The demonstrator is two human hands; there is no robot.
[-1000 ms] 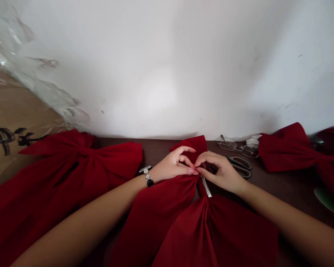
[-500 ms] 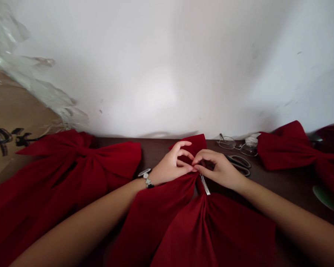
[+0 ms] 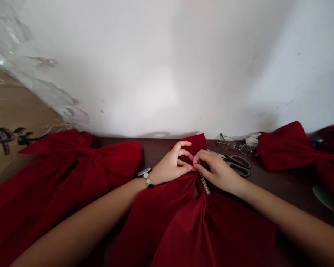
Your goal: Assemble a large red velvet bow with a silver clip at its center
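White wall [image 3: 167,66] stands behind the big red middle bow [image 3: 211,230], which lies right in front of you on a dark brown table [image 3: 284,185]. Another red bow [image 3: 72,167] lies to the left of the middle bow, and one more red bow [image 3: 292,148] lies to the right of it. Farther left of the middle bow, a cardboard box [image 3: 16,107] with black writing sits under clear plastic [image 3: 36,81].

Your left hand [image 3: 169,165] and your right hand [image 3: 218,172] are both on the middle bow, at its tight center. Both hands are curled almost shut and pinch the red cloth. Your fingertips [image 3: 193,167] nearly meet there. Just right of the middle bow, scissors [image 3: 239,165] lie on the table, with glasses [image 3: 236,144] behind them. A thin metal clip [image 3: 205,184] sits on the middle bow, just below your hands. A watch [image 3: 146,177] is on your left wrist.
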